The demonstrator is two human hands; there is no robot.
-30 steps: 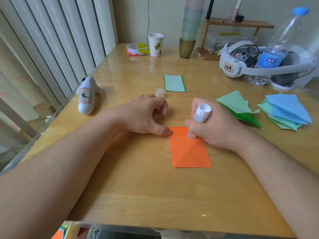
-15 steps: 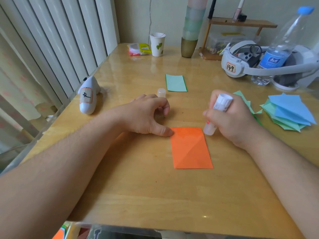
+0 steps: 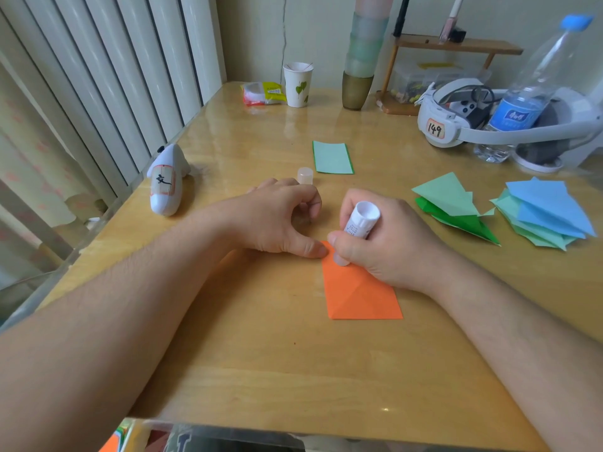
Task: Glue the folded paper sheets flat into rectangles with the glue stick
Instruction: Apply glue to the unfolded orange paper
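Observation:
An orange folded paper [image 3: 360,293] lies flat as a rectangle on the wooden table [image 3: 293,370]. My right hand [image 3: 388,246] grips the white glue stick [image 3: 360,221], tip down on the paper's far left corner. My left hand [image 3: 280,220] has curled fingers, and its thumb presses that same corner from the left. The glue stick's cap [image 3: 305,175] stands just beyond my left hand. A pale green glued rectangle [image 3: 332,157] lies farther back. Folded green sheets [image 3: 453,207] and a pile of blue and green sheets [image 3: 548,213] wait at the right.
A white controller [image 3: 164,181] lies at the left edge near the blinds. At the back stand a paper cup [image 3: 297,84], a snack packet [image 3: 262,93], a stacked tumbler [image 3: 359,76], a small wooden shelf [image 3: 456,47], a headset [image 3: 456,122] and a water bottle [image 3: 528,93].
My right hand had swung the glue stick off the paper to the right; now it is back at the far left corner, tip down. My left hand has stayed put.

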